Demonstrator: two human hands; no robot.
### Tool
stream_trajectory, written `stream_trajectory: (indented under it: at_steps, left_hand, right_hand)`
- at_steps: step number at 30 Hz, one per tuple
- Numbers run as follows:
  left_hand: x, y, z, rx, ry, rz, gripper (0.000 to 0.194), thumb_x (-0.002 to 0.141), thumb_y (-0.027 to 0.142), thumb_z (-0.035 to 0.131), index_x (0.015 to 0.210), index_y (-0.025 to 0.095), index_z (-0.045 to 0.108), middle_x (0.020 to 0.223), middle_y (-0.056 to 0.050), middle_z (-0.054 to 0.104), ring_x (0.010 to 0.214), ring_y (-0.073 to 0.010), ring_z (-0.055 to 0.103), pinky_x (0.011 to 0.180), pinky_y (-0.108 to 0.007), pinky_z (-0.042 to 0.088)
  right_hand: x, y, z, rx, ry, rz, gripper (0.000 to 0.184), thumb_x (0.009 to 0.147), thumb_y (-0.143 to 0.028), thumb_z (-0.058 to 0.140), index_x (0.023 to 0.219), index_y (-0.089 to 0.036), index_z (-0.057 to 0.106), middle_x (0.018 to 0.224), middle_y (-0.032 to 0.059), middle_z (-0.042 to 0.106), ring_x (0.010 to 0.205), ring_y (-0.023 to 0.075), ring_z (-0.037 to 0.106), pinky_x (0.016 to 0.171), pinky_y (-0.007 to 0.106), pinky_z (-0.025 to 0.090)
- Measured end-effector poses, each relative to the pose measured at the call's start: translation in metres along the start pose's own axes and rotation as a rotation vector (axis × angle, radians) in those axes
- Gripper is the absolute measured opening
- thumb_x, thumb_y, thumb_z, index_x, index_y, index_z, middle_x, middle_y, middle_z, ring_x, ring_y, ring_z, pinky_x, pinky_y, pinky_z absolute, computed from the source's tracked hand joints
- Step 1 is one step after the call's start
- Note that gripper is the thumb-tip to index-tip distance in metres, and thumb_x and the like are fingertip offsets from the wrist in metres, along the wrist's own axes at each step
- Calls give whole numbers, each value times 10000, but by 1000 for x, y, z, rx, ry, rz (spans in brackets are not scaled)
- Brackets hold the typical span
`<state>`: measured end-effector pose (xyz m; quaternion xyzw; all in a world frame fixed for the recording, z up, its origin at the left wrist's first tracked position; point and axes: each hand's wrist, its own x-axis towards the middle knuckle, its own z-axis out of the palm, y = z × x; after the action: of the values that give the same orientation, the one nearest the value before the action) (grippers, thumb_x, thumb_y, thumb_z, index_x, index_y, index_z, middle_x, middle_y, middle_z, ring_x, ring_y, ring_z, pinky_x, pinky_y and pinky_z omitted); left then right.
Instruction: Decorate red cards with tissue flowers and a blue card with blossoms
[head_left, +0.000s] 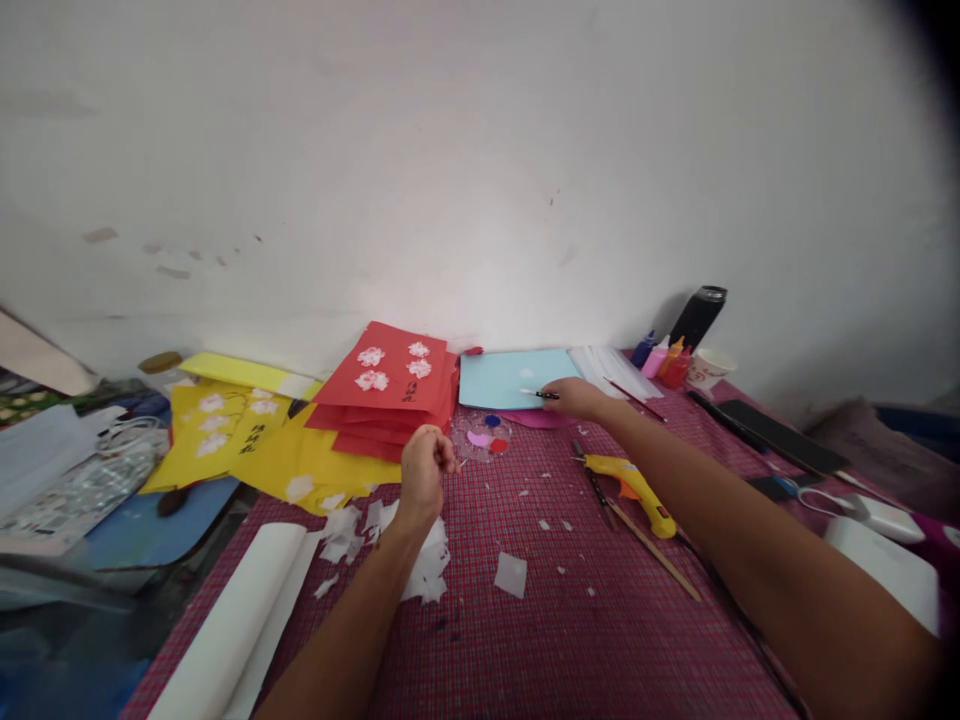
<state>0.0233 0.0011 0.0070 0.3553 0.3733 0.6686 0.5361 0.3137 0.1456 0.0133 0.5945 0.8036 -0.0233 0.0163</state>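
Note:
My left hand (424, 468) is closed in a loose fist above the red checked tablecloth (570, 620), pinching something tiny I cannot make out. My right hand (576, 398) reaches far forward and grips a thin black pen or brush (541, 394) whose tip lies on a light blue sheet (502, 376). Between the hands sits a clear palette (484, 435) with pink, blue and red paint. A stack of red cards (390, 385) with white paper flowers lies behind my left hand.
Yellow cards (225, 430) spread at left, white paper scraps (420, 560) and a white roll (240, 620) near me. A yellow glue gun (634, 490), wooden stick (652, 550), scissors (814, 495), paint bottles (664, 360), black flask (697, 315) and phone (780, 435) lie right.

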Motion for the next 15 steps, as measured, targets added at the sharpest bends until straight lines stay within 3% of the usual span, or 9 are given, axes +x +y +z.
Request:
stream_trajectory:
  at_steps: [4,6,10,15]
  left_hand:
    - [2,-3,-2,27,-8,13,115,753,242,524,662,192,476,526,66,478,401,-67,425,461,-213,405]
    - [4,-2,-4,48,13,6,72,751,249,572,772,185,547,584,54,545,422,-69,464,465,-211,413]
    - [9,1,-9,36,83,-57,416,713,239,649,1123,197,587,977,-46,678,580,-93,601,513,-230,477]
    - [12,1,-11,84,129,-18,396,714,224,648,1109,207,640,1179,-75,620,685,-99,637,536,-232,504]
  right_hand:
    - [5,6,3,19,-10,-40,359,842,-373,578,1123,-217,737,1054,87,747,926,238,662,748,268,414]
    - [6,8,4,25,-11,-44,363,841,-365,578,1135,-216,732,1048,86,748,919,237,664,744,268,412]
    - [8,8,5,27,-11,-44,343,869,-375,551,1109,-216,737,1043,87,749,915,235,665,737,266,408]
    - [6,4,5,3,16,-21,354,923,-378,466,1033,-191,746,1004,113,746,886,242,663,723,284,404]
